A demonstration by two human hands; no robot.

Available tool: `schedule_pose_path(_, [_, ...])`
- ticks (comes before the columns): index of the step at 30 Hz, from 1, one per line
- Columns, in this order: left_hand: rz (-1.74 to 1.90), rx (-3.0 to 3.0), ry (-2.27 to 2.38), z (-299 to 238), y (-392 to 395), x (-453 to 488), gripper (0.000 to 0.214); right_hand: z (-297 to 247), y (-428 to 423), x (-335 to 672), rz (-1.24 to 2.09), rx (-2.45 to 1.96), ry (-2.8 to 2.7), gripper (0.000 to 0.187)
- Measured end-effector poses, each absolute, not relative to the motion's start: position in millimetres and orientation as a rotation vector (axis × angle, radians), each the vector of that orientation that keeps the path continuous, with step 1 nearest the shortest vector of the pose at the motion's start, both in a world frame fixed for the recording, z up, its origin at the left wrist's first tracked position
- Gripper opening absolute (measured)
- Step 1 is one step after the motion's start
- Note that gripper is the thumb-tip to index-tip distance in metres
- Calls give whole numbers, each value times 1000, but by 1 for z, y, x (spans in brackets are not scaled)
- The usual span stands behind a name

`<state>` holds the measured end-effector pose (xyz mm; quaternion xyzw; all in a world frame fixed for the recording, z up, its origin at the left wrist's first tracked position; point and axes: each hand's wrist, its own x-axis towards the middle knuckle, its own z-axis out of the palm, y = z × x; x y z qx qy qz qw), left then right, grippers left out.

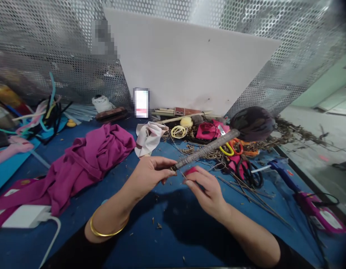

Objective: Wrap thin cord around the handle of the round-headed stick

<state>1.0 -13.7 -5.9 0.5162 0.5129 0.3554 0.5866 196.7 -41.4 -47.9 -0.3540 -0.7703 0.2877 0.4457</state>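
My left hand (152, 170) is closed round the near end of a long stick wrapped in grey-brown thread (206, 148), which slants up to the right over the blue table (150, 231). My right hand (204, 187) pinches a small red piece (190, 171) just below the stick's near end, touching it. A gold bangle (104, 231) sits on my left wrist. The stick's far end reaches a dark rounded bundle (253, 122).
Magenta cloth (85, 157) lies at left, a white cloth (148, 137) behind my hands. Scissors with yellow, orange and black handles (240, 157), thin sticks (254, 198) and a glue gun (304, 194) lie at right. Pipe cleaners (40, 116) at far left, white charger (27, 216) near left.
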Motion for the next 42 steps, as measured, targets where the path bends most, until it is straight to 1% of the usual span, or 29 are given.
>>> schedule_pose_path(2, [815,1178,1189,-9,-14,4,30,-45,-45,200,655,-754,-1915,13])
schedule_pose_path(3, [811,1159,1183,-11,-14,6,30,-44,-46,201,708,-690,-1917,14])
schedule_pose_path(6, [792,1107,1163,-16,-15,13,29,-45,-47,197,1020,-565,-1823,21])
schedule_pose_path(8, [781,1100,1177,-20,-16,17,30,-47,-47,193,1126,-562,-1740,26])
schedule_pose_path(10, [780,1116,1208,-22,-17,19,31,-47,-48,191,1055,-606,-1775,27])
schedule_pose_path(15, [811,1262,1300,-26,-19,23,26,-42,-52,190,702,-672,-2005,23])
schedule_pose_path(23, [777,1486,1370,-31,-18,27,26,-45,-58,187,430,-703,-2211,19])
schedule_pose_path(27, [716,1593,1381,-33,-18,26,24,-40,-56,187,473,-700,-2126,20])
schedule_pose_path(35, [584,1856,1372,-39,-24,25,23,-32,-43,204,805,-842,-1754,21])
schedule_pose_path(39, [544,1891,1379,-41,-26,27,24,-32,-38,207,843,-867,-1714,20])
schedule_pose_path(42, [496,1937,1401,-40,-28,29,26,-31,-35,205,809,-924,-1739,21])
